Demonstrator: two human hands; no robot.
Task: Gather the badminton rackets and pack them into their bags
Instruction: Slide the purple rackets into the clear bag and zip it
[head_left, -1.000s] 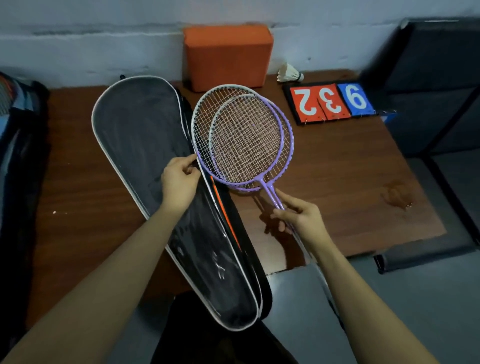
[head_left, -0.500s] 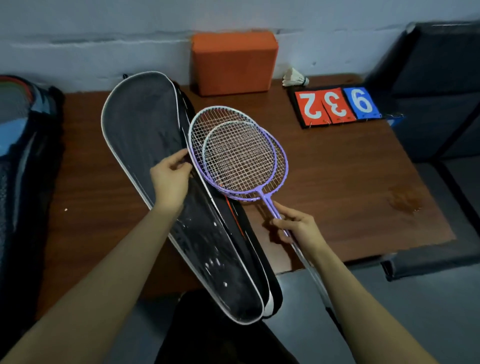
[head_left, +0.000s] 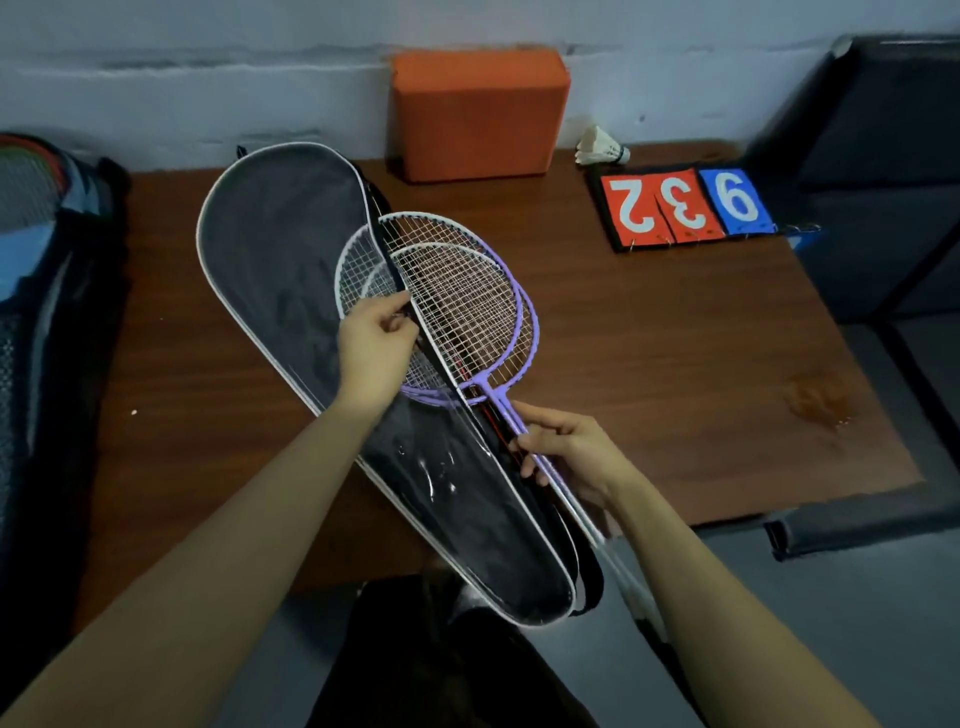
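A black racket bag (head_left: 275, 260) with white piping lies open, slanting across the brown table (head_left: 675, 374). Two stacked badminton rackets (head_left: 467, 301), white and purple framed, lie with their heads partly under the bag's raised flap. My left hand (head_left: 374, 343) pinches the flap's edge and holds it up over the racket heads. My right hand (head_left: 566, 452) grips both shafts just below the purple throat. The handles run down past the table's front edge, behind my right forearm.
An orange block (head_left: 478, 114) stands against the back wall. A white shuttlecock (head_left: 602, 148) and a flip scoreboard (head_left: 685, 205) lie at the back right. A second bag (head_left: 47, 291) with rackets sits at the far left. Dark seats (head_left: 893, 156) are on the right.
The racket heads have slid down and left, from beside the bag to partly under its flap. My left hand has shifted right along the flap's edge.
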